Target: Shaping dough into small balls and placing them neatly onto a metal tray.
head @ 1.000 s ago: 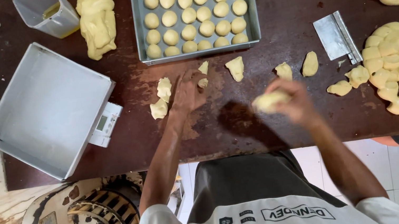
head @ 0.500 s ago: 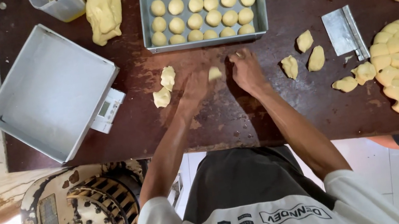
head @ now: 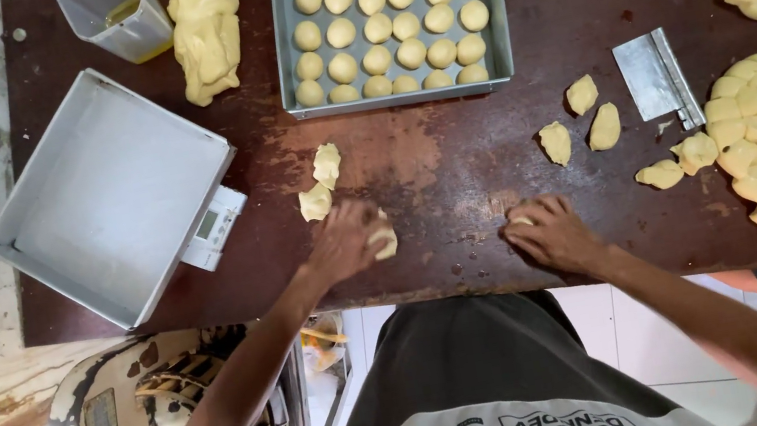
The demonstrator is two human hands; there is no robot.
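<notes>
— Dark brown table [head: 451,161], greasy-looking. What's each hand on?

— Left hand [head: 343,241] is cupped over a dough lump [head: 385,239], pressing it to the wood. Right hand [head: 552,234] is curled down over another piece [head: 521,220], mostly hidden beneath the fingers.

— And around them?

— Two scraps [head: 320,183] just beyond the left hand, a scale [head: 211,227] to its left. A tray [head: 286,55] of balls sits farther ahead; a scraper [head: 655,80] lies beyond the right hand.
</notes>
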